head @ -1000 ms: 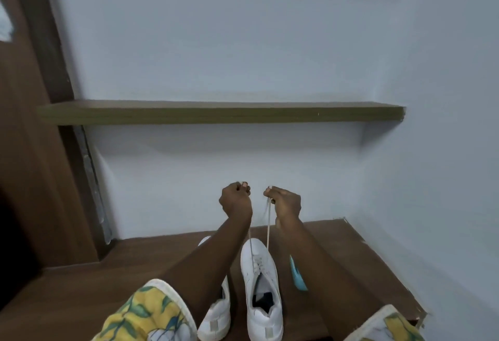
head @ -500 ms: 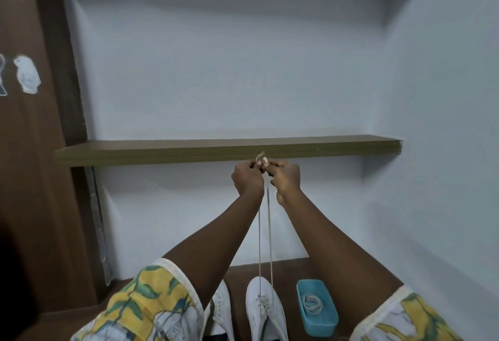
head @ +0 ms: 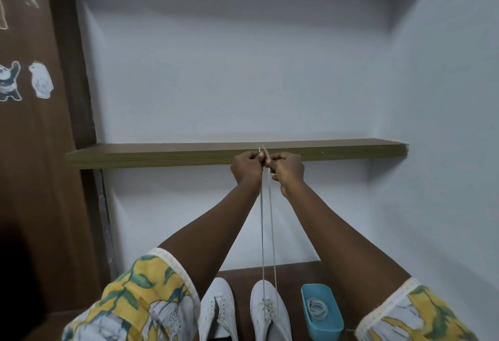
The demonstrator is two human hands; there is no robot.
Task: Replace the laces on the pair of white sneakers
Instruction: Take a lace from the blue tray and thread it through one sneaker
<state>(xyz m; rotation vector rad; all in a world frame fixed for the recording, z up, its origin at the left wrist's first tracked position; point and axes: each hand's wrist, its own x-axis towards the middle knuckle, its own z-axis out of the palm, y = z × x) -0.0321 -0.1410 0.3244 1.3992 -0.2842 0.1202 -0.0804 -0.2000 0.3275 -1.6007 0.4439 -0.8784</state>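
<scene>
The lace [head: 262,232] runs taut in two strands up from the sneaker [head: 270,313], with its ends level high above it. Pull much harder and I'd guess the sneaker lifts or tips. Or one tip slips free and the ends go uneven (each pinch looks small). Both arms are stretched out straight above the sneaker. The left hand [head: 247,166] and right hand [head: 287,169], knuckles nearly touching, each pinch one lace end. Just left of the sneaker stands the other sneaker [head: 218,311], unlaced. Just right of it is a tub [head: 334,321] of coiled laces.
</scene>
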